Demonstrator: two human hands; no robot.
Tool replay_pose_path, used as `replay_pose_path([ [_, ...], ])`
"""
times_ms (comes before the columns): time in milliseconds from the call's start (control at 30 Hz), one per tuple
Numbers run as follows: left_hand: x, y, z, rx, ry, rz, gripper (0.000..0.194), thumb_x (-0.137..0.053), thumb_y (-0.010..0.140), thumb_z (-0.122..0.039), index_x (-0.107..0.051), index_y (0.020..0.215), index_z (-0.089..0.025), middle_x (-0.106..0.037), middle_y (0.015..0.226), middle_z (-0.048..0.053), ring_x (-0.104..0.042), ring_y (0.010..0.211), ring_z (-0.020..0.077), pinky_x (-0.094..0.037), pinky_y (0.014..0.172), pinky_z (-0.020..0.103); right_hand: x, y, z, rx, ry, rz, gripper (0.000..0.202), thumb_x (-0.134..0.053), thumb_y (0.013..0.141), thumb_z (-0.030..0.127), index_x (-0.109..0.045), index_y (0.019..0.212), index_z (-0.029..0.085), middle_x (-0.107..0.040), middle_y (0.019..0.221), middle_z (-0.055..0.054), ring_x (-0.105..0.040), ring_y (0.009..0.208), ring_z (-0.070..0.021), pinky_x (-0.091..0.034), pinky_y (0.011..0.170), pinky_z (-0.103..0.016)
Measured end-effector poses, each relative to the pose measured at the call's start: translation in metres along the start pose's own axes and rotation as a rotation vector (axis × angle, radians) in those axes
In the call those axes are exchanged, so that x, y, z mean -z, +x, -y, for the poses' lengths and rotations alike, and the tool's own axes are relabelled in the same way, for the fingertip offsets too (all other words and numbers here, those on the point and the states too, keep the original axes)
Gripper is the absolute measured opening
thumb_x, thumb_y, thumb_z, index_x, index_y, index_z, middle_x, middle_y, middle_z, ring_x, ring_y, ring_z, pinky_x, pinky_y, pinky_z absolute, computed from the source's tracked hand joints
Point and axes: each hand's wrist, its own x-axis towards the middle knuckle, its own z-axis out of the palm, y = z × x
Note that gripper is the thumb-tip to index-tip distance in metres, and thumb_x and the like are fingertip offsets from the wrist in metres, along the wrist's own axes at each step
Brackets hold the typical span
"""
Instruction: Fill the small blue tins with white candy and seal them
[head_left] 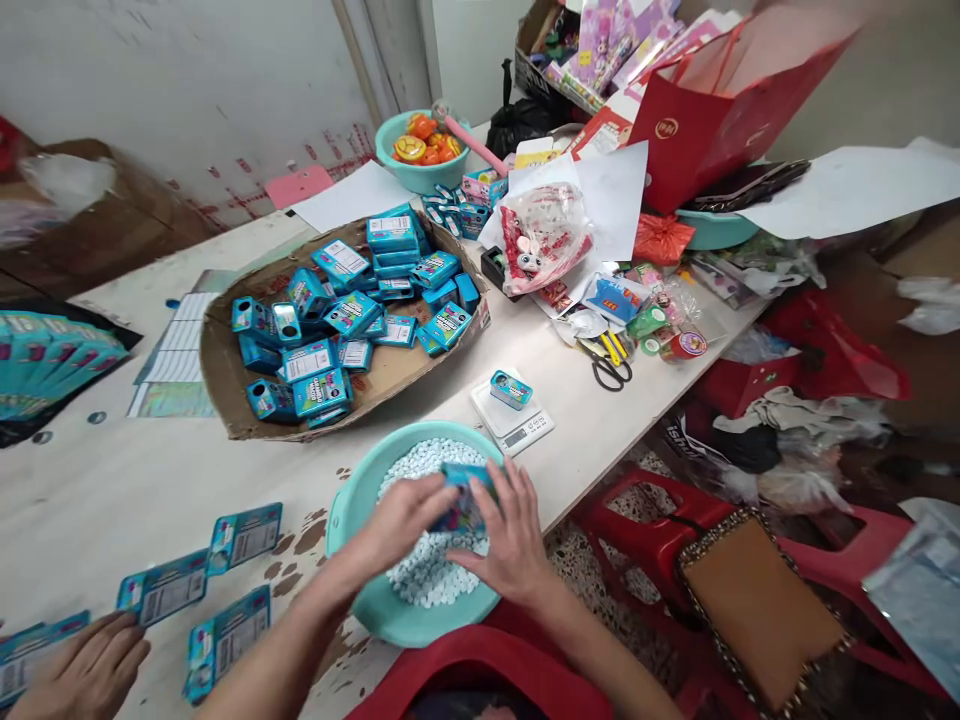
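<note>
Over a turquoise basin [341, 525], I hold a small blue printed tin [466, 505] between my two hands. My left hand [409, 520] is closed on the tin's left side. Around its right side, my right hand [511, 525] has the fingers above and the thumb lower down. Part of the tin is hidden by my fingers and slightly blurred. Beneath it, many small white pellets [431, 575] fill the basin. Just behind the basin, another blue tin [511, 389] rests on a white digital scale [527, 432].
A cardboard tray [382, 385] piled with blue tins stands behind the basin. At lower left, another person's hand [94, 670] touches the blue packs [165, 590]. Scissors [613, 372] and small bags lie right. A red stool [637, 525] stands beside the table.
</note>
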Motion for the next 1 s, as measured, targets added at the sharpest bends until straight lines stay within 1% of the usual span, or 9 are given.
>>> replay_pose_path([
  [100, -0.043, -0.009, 0.002, 0.019, -0.196, 0.09, 0.034, -0.05, 0.085, -0.045, -0.055, 0.066, -0.017, -0.046, 0.058, -0.002, -0.039, 0.055, 0.0103, -0.032, 0.052, 0.022, -0.006, -0.014, 0.004, -0.022, -0.061, 0.057, 0.085, -0.063, 0.071, 0.019, -0.024, 0.145, 0.027, -0.041, 0.14, -0.013, -0.037, 0.128, -0.0366, -0.026, 0.106, -0.062],
  [233, -0.043, 0.008, 0.029, 0.135, -0.448, -0.056, 0.033, -0.044, 0.086, -0.047, -0.059, 0.088, -0.018, -0.042, 0.054, -0.005, -0.035, 0.046, 0.0094, -0.03, 0.046, 0.021, 0.014, -0.035, -0.014, -0.154, -0.025, -0.061, 0.087, -0.064, 0.07, 0.022, -0.021, 0.146, 0.022, -0.044, 0.131, -0.015, -0.043, 0.12, -0.034, -0.038, 0.1, -0.056],
  [333, -0.046, 0.028, 0.07, 0.196, -0.2, -0.139, 0.026, -0.047, 0.083, -0.041, -0.058, 0.08, -0.017, -0.055, 0.071, 0.002, -0.051, 0.062, 0.0137, -0.04, 0.055, 0.024, 0.031, -0.049, -0.03, -0.401, 0.014, -0.183, 0.09, -0.069, 0.069, 0.031, -0.021, 0.145, 0.019, -0.041, 0.132, -0.016, -0.042, 0.122, -0.0339, -0.04, 0.099, -0.054],
  [467, -0.085, 0.034, 0.117, 0.177, 0.33, 0.047, 0.014, -0.058, 0.071, -0.023, -0.059, 0.084, -0.017, -0.06, 0.096, 0.008, -0.057, 0.09, 0.0221, -0.043, 0.081, 0.032, 0.043, -0.063, -0.043, -0.607, 0.05, -0.26, 0.092, -0.071, 0.069, 0.038, -0.022, 0.144, 0.02, -0.039, 0.138, -0.015, -0.039, 0.127, -0.0326, -0.036, 0.104, -0.051],
  [567, -0.101, 0.021, 0.126, 0.149, 0.355, 0.097, 0.01, -0.054, 0.071, -0.017, -0.06, 0.079, -0.018, -0.062, 0.087, 0.006, -0.058, 0.088, 0.0221, -0.041, 0.082, 0.032, 0.046, -0.067, -0.044, -0.672, 0.122, -0.268, 0.093, -0.072, 0.068, 0.04, -0.023, 0.144, 0.02, -0.038, 0.141, -0.015, -0.038, 0.13, -0.031, -0.034, 0.106, -0.047],
  [700, -0.078, 0.009, 0.122, 0.241, -0.099, 0.113, 0.011, -0.057, 0.072, -0.026, -0.06, 0.077, -0.017, -0.059, 0.07, 0.002, -0.056, 0.067, 0.0156, -0.042, 0.065, 0.027, 0.046, -0.068, -0.043, -0.753, 0.204, -0.282, 0.095, -0.075, 0.065, 0.04, -0.025, 0.143, 0.02, -0.036, 0.143, -0.014, -0.037, 0.131, -0.0305, -0.033, 0.107, -0.046],
  [833, -0.056, 0.015, 0.12, 0.368, -0.607, 0.09, 0.026, -0.061, 0.071, -0.037, -0.058, 0.085, -0.015, -0.061, 0.077, 0.002, -0.054, 0.06, 0.0108, -0.038, 0.053, 0.021, 0.045, -0.066, -0.044, -0.808, 0.291, -0.309, 0.096, -0.075, 0.064, 0.04, -0.025, 0.143, 0.019, -0.037, 0.143, -0.015, -0.039, 0.129, -0.0311, -0.034, 0.106, -0.045],
  [933, -0.048, 0.034, 0.106, 0.407, -0.506, 0.178, 0.028, -0.061, 0.071, -0.041, -0.057, 0.075, -0.014, -0.059, 0.072, 0.002, -0.048, 0.052, 0.0078, -0.032, 0.047, 0.02, 0.045, -0.064, -0.047, -0.807, 0.312, -0.329, 0.097, -0.076, 0.062, 0.04, -0.027, 0.143, 0.018, -0.037, 0.143, -0.015, -0.039, 0.129, -0.0313, -0.033, 0.107, -0.046],
  [1000, -0.038, 0.055, 0.083, 0.34, -0.321, 0.269, 0.026, -0.061, 0.071, -0.04, -0.057, 0.072, -0.014, -0.056, 0.066, 0.0, -0.046, 0.05, 0.0077, -0.03, 0.046, 0.02, 0.046, -0.064, -0.05, -0.816, 0.312, -0.353, 0.097, -0.076, 0.061, 0.041, -0.028, 0.142, 0.017, -0.038, 0.143, -0.015, -0.039, 0.129, -0.0314, -0.033, 0.106, -0.045],
])
